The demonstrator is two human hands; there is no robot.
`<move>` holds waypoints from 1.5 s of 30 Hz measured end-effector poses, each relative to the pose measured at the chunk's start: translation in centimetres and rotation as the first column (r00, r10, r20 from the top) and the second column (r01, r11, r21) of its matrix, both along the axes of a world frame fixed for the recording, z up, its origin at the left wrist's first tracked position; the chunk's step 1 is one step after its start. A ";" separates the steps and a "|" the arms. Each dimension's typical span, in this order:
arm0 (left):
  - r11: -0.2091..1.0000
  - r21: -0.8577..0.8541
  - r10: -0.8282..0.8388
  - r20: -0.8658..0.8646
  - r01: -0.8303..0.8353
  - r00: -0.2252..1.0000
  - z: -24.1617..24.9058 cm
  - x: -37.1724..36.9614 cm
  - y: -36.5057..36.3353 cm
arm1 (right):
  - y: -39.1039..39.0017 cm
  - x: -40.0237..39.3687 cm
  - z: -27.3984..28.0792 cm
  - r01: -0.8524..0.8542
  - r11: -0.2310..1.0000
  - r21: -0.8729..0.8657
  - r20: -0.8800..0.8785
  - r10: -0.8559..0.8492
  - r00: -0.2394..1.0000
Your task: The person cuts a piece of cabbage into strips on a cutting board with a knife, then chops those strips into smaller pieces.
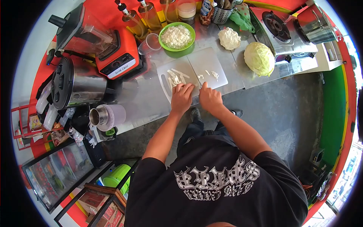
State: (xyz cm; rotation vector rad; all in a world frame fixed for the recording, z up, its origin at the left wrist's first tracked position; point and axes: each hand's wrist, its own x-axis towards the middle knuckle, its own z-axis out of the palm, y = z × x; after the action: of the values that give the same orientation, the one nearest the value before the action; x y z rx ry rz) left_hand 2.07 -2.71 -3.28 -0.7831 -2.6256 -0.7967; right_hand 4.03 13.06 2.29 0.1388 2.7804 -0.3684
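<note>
A white cutting board (216,76) lies near the front edge of the steel counter. Pale strips, seemingly cabbage (176,76), are spread on its left half, with my left hand (181,99) pressing its bent fingers onto their near end. My right hand (211,99) is closed around the handle of a knife (193,70). Its blade shows as a thin line pointing away from me across the board, seen nearly edge-on. To the right of the blade are a few small chopped bits (214,75). The handle is hidden in my fist.
Behind the board stands a green bowl (176,53) of chopped white pieces, beside a clear cup (151,42). A cabbage head (259,59) and a smaller pale chunk (229,38) sit right, near the stove (287,45). A red blender (119,56) and steel flask (99,116) stand left.
</note>
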 end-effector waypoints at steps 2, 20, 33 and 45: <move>1.000 -0.030 -0.001 -0.012 0.000 1.000 -0.3 0.1 -0.1 | 0.2 -0.1 0.3 -0.003 1.000 0.006 -0.015 0.003 1.000; 1.000 0.005 0.021 0.052 -0.021 0.998 0.7 0.2 0.1 | 0.2 1.3 1.2 -0.046 0.998 -0.046 0.056 0.049 0.997; 1.000 -0.006 0.016 0.059 -0.016 0.998 0.2 0.2 -0.1 | -0.1 1.4 0.6 -0.071 0.996 0.047 0.008 0.071 0.997; 0.999 -0.044 0.022 0.042 -0.021 0.999 0.4 0.2 0.0 | 0.0 0.9 0.8 -0.108 0.991 0.081 -0.023 0.110 0.994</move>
State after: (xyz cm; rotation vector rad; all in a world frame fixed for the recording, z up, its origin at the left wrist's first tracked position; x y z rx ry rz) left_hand 2.28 -2.75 -2.90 -0.7561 -2.6931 -0.7605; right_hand 4.91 13.03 3.05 0.0009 2.8160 -0.2336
